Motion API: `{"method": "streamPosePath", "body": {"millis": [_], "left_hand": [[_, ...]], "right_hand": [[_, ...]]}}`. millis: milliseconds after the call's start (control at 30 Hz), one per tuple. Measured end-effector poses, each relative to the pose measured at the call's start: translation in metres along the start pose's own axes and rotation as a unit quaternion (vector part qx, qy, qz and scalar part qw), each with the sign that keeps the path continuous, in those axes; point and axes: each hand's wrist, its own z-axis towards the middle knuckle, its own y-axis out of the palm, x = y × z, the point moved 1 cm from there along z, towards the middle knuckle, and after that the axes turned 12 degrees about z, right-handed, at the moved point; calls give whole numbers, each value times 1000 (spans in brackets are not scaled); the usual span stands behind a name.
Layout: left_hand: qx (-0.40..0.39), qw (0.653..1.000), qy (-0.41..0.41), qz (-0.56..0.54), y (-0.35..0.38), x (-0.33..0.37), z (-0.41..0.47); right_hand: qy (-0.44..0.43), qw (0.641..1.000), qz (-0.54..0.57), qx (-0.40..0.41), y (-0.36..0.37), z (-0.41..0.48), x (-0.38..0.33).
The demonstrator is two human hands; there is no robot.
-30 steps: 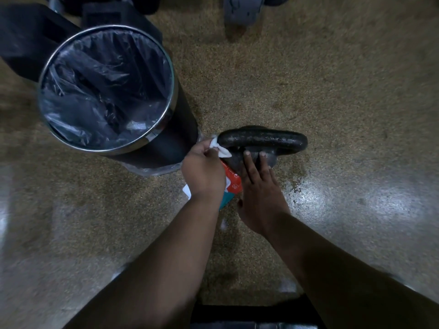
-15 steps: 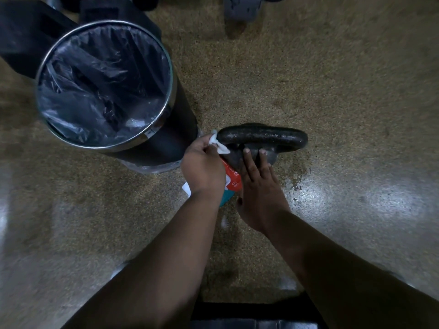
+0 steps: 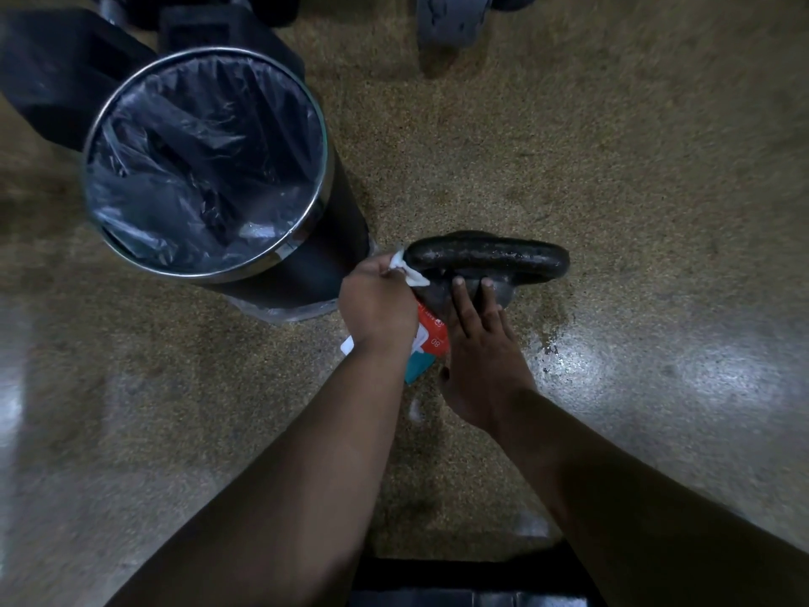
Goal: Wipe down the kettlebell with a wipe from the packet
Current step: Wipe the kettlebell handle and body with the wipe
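Note:
A black kettlebell (image 3: 490, 256) stands on the speckled floor, its handle running left to right. My left hand (image 3: 376, 306) grips a crumpled white wipe (image 3: 409, 271) and holds it against the left end of the handle. My right hand (image 3: 479, 357) rests with straight fingers on the near side of the kettlebell's body, just below the handle. The red, white and teal wipe packet (image 3: 427, 348) lies on the floor between my two hands, mostly hidden under them.
A round metal bin (image 3: 205, 168) lined with a dark plastic bag stands just left of the kettlebell, nearly touching my left hand. Dark equipment bases (image 3: 52, 72) sit at the top left and a grey foot (image 3: 446, 19) at the top. A dark edge (image 3: 459, 580) lies at the bottom.
My left hand with the wipe has stayed at the left end of the handle, shifting only slightly. My right hand has kept its place on the kettlebell's body.

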Motion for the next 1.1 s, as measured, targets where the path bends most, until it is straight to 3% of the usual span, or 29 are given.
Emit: {"method": "streamPosePath", "body": {"millis": [167, 333, 1100], "left_hand": [[26, 999, 20, -7, -1, 0, -7], [-17, 1000, 5, -11, -3, 4, -2], [6, 997, 76, 26, -10, 4, -10]], "right_hand": [[2, 1000, -9, -8, -1, 0, 0], [6, 1000, -9, -7, 0, 1, -1], [11, 1000, -11, -1, 1, 1, -2]]}}
